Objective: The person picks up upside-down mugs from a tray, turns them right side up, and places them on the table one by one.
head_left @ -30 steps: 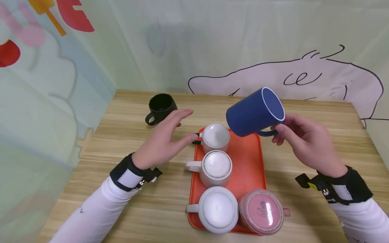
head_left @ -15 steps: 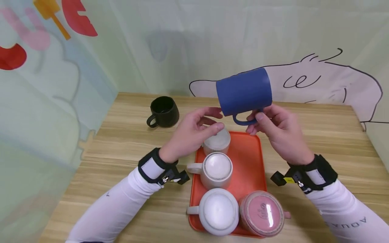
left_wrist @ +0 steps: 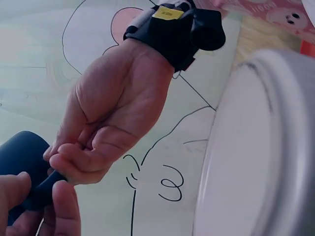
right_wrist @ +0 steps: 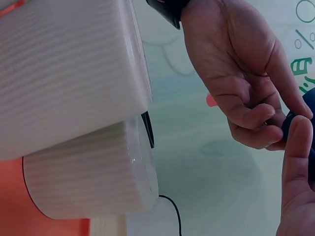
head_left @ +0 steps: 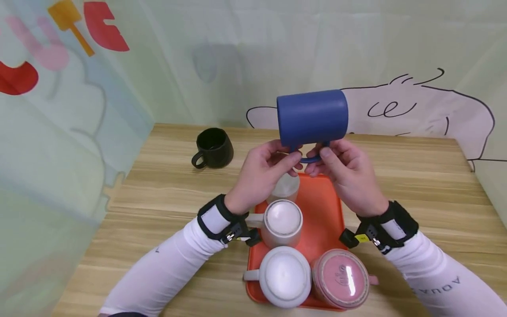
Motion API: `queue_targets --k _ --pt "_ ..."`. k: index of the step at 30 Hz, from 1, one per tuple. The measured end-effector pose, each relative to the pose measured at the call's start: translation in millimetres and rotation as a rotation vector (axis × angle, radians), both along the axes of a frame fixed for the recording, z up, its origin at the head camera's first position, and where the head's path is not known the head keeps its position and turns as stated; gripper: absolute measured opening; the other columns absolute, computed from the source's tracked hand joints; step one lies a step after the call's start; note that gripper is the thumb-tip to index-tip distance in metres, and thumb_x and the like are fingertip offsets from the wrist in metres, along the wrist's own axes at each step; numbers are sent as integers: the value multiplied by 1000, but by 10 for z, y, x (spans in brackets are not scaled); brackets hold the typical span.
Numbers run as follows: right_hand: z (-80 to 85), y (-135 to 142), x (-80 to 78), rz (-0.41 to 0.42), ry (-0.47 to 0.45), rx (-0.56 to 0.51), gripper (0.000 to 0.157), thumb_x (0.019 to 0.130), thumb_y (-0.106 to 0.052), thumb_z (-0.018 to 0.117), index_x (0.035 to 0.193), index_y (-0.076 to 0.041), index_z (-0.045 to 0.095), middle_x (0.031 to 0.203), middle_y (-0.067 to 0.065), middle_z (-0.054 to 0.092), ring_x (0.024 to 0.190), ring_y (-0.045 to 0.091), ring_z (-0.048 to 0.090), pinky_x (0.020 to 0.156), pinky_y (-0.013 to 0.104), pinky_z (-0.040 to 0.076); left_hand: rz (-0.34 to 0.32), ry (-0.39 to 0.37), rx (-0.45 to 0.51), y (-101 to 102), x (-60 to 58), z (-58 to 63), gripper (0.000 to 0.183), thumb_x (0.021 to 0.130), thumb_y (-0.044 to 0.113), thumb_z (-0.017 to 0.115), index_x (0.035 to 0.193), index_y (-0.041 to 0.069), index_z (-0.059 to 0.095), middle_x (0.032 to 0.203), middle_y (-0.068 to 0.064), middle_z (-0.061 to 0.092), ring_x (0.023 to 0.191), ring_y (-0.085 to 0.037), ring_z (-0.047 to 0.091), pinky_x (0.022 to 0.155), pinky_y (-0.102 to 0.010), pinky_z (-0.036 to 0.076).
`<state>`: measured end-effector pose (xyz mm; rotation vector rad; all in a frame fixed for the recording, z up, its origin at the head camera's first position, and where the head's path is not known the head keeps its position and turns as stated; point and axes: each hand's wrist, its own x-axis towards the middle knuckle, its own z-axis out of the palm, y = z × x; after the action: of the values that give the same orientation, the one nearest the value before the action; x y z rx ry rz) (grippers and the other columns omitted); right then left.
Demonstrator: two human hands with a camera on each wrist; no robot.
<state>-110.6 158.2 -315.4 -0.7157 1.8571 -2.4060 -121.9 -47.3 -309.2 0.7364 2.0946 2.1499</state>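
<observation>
A blue mug [head_left: 313,116] lies sideways in the air, handle down, over the far end of the red tray [head_left: 322,211] in the head view. My left hand [head_left: 263,176] pinches its handle near the left end. Thumb and fingers of my right hand [head_left: 348,176] pinch the handle's right end. Both hands also show in the left wrist view, close together at the blue mug [left_wrist: 24,152]. Beneath my left hand, a white cup [head_left: 286,187] at the tray's far end is partly covered.
On the tray, another white cup [head_left: 283,220], a larger white mug [head_left: 284,275] and a pink mug [head_left: 341,277] stand upside down. A black mug [head_left: 215,147] stands upright at the back left of the wooden table [head_left: 166,189]. A printed curtain [head_left: 178,57] hangs behind.
My right hand has brought the blue mug left and turned its mouth away from the right. My left hand has moved right from near the black mug and now pinches the handle too.
</observation>
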Motion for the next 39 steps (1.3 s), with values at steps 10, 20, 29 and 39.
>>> queue_targets --k 10,20,29,39 --pt "-37 -59 -22 8 -33 -53 22 104 -2 48 119 12 53 107 22 62 87 26 69 86 42 54 44 -15 77 33 -12 0 23 97 12 65 112 -5 66 91 -14 68 79 -27 67 79 -41 57" --pt "-1 -20 -27 -15 -19 124 34 102 -6 53 134 7 52 121 23 60 99 33 66 88 42 54 68 59 77 -47 -53 -11 19 96 8 64 108 -6 66 92 -14 67 77 -27 68 77 -42 57" --pt "26 112 -4 -44 -67 256 43 104 -15 53 145 -4 48 135 17 56 110 32 63 91 41 52 100 119 74 -210 -105 1 17 96 4 63 109 -7 66 91 -17 68 75 -27 67 77 -42 57" --pt "51 372 62 -136 5 317 40 102 -10 54 142 -5 51 133 16 56 112 30 61 91 32 52 221 183 18 -424 -199 1 19 95 7 66 107 -8 67 88 -20 67 71 -24 66 74 -39 57"
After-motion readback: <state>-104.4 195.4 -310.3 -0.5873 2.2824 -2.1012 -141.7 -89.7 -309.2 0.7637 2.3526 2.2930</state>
